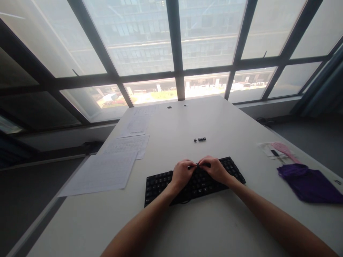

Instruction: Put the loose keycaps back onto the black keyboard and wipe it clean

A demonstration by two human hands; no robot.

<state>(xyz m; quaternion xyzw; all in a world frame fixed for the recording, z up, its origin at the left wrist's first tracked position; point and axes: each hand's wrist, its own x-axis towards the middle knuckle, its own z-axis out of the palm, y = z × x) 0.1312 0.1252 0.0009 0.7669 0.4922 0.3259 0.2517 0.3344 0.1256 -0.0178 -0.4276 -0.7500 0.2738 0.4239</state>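
A black keyboard (158, 185) lies at a slight slant on the white table in front of me. Over its upper middle, my left hand (183, 174) and my right hand (214, 169) meet, fingertips closed on a small black keycap (198, 166) from both sides. Whether the keycap still touches the keyboard, I cannot tell. My hands cover part of the keys. Beyond the keyboard rest several loose black keycaps (202, 139) in a short row, with a single keycap (195, 140) just left of them.
Printed paper sheets (102, 173) overlap along the table's left side. At the right lie a purple cloth bag (308, 184), a pink handled item (285, 150) and a small black-ended tool (274, 153). Large windows (144, 39) stand behind the white table (171, 132).
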